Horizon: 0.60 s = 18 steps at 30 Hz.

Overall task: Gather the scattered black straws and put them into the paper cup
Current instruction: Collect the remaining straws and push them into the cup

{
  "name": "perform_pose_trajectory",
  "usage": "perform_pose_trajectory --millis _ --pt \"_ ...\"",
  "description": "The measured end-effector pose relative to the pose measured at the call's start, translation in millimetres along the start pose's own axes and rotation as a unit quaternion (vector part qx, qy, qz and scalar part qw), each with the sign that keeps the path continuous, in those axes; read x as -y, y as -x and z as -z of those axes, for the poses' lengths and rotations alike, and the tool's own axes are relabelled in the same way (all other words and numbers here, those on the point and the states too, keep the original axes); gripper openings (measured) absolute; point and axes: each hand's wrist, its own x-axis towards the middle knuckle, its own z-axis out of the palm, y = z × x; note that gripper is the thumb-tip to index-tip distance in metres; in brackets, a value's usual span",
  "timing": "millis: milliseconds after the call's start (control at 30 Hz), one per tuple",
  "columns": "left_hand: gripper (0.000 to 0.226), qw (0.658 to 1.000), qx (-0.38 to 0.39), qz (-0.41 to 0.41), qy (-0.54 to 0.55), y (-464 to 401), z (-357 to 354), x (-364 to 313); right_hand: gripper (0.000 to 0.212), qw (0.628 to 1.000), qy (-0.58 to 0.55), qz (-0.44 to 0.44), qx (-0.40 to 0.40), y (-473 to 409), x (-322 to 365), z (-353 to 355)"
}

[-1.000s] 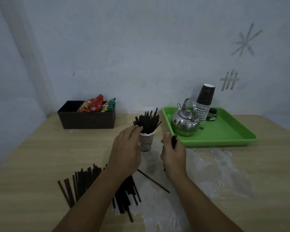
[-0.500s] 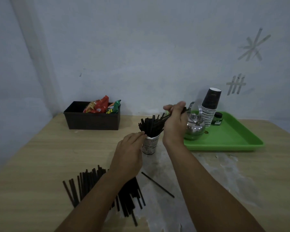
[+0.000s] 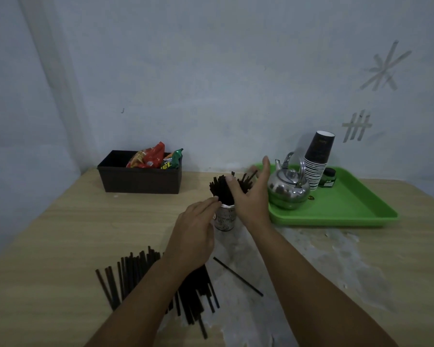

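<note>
Pale wooden table (image 3: 60, 236) at centre frame: left hand (image 3: 196, 226) steadies the paper cup (image 3: 224, 219), fingers loosely extended, right hand (image 3: 251, 196) spread flat against the standing straws (image 3: 221, 189); best press gently so the cup stays upright, with the loose straws (image 3: 140, 271) waiting lower left.

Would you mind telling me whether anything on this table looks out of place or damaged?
Yes. A pile of black straws lies loose on the table near the left forearm, with a single straw apart from it, all outside the paper cup. The tabletop's surface also looks worn to pale patches before the green tray.
</note>
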Motion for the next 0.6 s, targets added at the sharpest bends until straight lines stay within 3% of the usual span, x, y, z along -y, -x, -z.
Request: perform_pose_trajectory --millis 100,200,367,500,600 --pt "0.051 1.0 0.004 0.0 0.001 0 0 0 0.076 0.999 0.008 0.036 -0.011 0 10 5" --pt "0.051 1.0 0.006 0.0 0.005 1 0 0 0.057 0.995 0.078 0.054 0.032 -2 10 7" --pt "0.05 1.0 0.004 -0.001 0.008 0 3 -4 0.054 0.983 0.132 0.048 0.117 2 8 12" --pt "0.051 0.999 0.007 0.014 0.038 6 12 -9 0.053 0.991 0.111 0.06 0.047 12 19 16" --pt "0.041 0.999 0.004 0.039 0.023 13 22 -6 0.037 0.989 0.115 0.085 -0.028 28 30 29"
